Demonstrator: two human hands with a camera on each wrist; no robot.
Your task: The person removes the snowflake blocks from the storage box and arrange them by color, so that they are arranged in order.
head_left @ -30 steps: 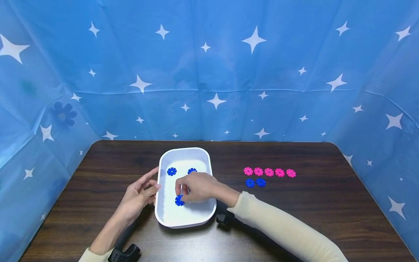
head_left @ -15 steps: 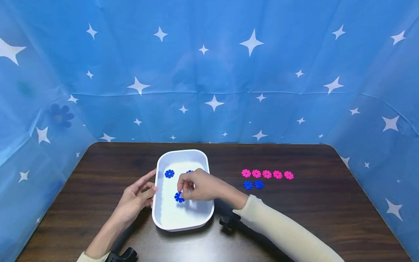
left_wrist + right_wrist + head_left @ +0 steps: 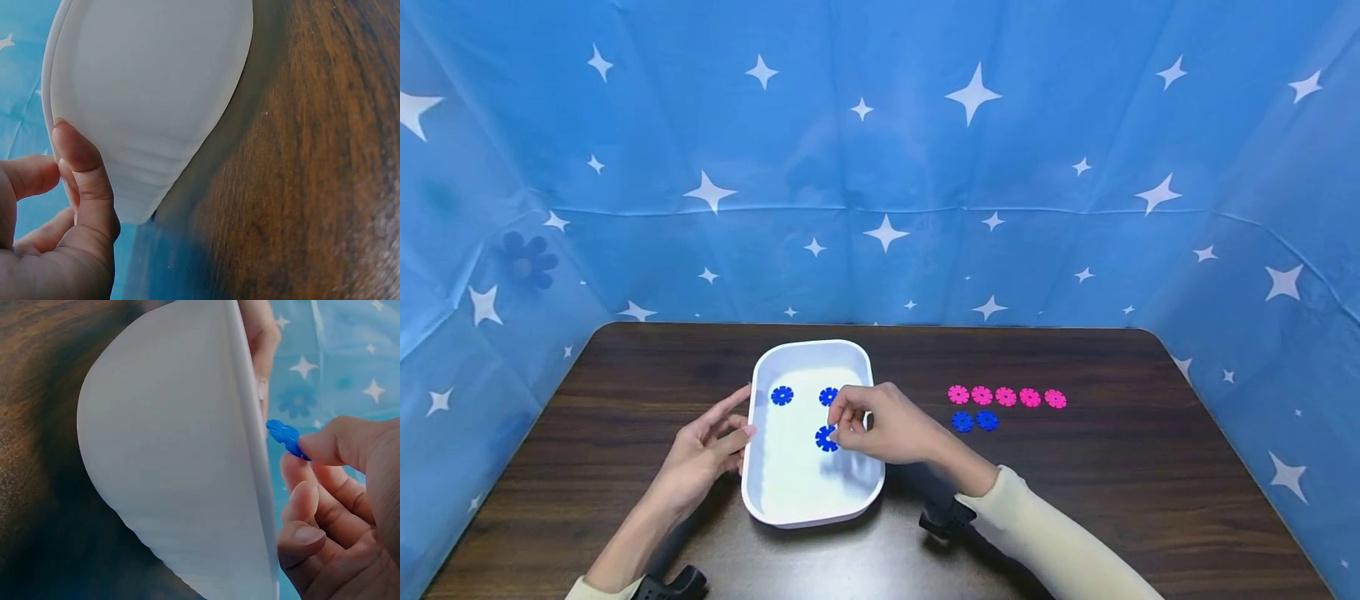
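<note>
In the head view, my right hand point(image 3: 891, 425) pinches a blue notched disc, a snowflake-shaped building piece point(image 3: 827, 439), above the white tray point(image 3: 790, 512). The right wrist view shows this disc point(image 3: 286, 436) tilted between thumb and forefinger, just past the tray's rim point(image 3: 253, 419). My left hand point(image 3: 703, 450) touches the tray's left side with loosely extended fingers, and in the left wrist view its fingertips point(image 3: 75, 147) lie against the outer wall near the rim. Inside the tray are two more blue discs, one at back left point(image 3: 782, 396) and another point(image 3: 828, 397) near my right fingers.
Right of the tray, several pink discs point(image 3: 1006, 397) lie in a row on the dark wooden table point(image 3: 1112, 467). Two blue discs point(image 3: 974, 421) lie in front of the row's left end. A blue star-patterned cloth point(image 3: 880, 167) encloses the back and sides.
My right hand has lifted the blue disc and carried it right and slightly back over the tray. My left hand has stayed at the tray's side.
</note>
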